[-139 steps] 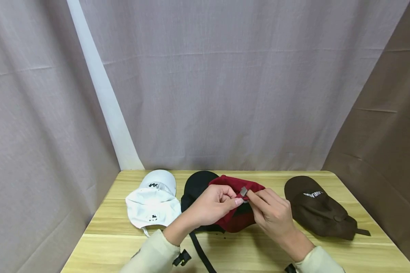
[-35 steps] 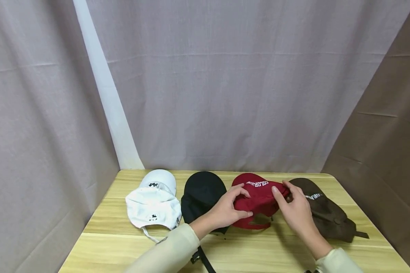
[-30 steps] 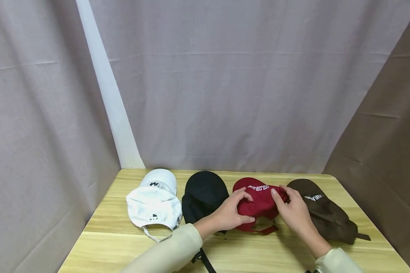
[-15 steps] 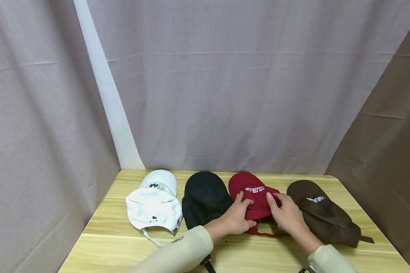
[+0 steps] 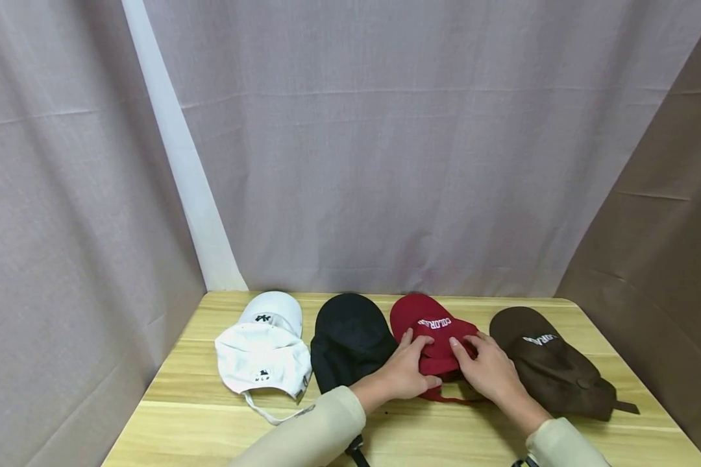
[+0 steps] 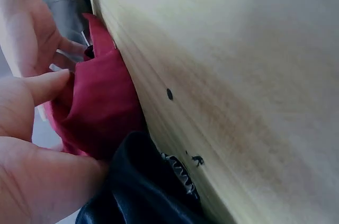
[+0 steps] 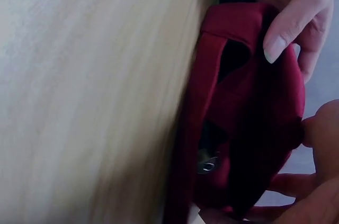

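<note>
A red baseball cap with white lettering lies on the table, brim toward the curtain. My left hand grips its left side, thumb at the back edge and fingers on the crown. On the right side, my right hand holds the crown between thumb and fingers. The right wrist view shows the cap's red back strap and a small metal buckle inside the opening. A black cap sits close to the left hand, and a dark brown cap lies beyond the right hand.
At the left of the row is a white cap stacked with another white cap, its thin strap hanging forward. A black strap shows below the left sleeve. Grey curtain closes off the back of the wooden table.
Both hands turned the red cap from inside-up at the buckle to crown-up, then set it down right of the black cap. In the last half second the right hand shifted slightly on the crown.
</note>
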### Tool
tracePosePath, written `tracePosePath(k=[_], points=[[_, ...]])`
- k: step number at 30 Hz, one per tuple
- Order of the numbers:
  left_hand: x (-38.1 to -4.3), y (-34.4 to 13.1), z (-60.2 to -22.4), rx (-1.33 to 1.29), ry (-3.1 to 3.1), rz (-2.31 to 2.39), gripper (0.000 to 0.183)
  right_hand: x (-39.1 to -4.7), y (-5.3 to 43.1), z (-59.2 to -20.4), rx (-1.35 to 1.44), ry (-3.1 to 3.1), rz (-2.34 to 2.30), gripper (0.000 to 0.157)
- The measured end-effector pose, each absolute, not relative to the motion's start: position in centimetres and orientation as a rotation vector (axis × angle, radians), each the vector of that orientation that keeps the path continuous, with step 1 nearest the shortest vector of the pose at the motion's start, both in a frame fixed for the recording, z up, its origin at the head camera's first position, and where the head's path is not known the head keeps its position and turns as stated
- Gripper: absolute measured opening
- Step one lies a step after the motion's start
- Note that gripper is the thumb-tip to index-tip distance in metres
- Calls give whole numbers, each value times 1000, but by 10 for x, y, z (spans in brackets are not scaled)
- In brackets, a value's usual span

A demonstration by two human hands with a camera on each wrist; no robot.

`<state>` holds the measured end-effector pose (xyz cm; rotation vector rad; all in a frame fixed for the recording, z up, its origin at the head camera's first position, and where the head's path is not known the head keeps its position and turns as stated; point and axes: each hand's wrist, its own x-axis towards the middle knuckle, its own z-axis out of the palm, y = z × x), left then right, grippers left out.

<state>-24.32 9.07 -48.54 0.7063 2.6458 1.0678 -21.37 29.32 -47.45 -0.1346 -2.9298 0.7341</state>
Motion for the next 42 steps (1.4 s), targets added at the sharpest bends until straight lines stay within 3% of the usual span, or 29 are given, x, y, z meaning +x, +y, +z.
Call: tracePosePath(k=[5,16,22,34,39,42], points=[[-235,80,-482,719,2594,1177,78,-203,295,-465,-85,-2856,710,68],[-203,0,-462,689,2394,1677,39,-177,301,-451,-5,-2757,674,62],[-188,-44,-444,717,2469,1701,40,-158,310,-452,-10,-2752,667,60],[-176,-81,-445,422,2457,1898,25,-144,328,-458,11,-2629,587,54],[-171,-88,-448,392,2458,1905,24,-150,365,-456,-86,-2577,569,60],[-168,-92,-451,379,2441,1903,24,-159,400,-450,-244,-2657,612,74]])
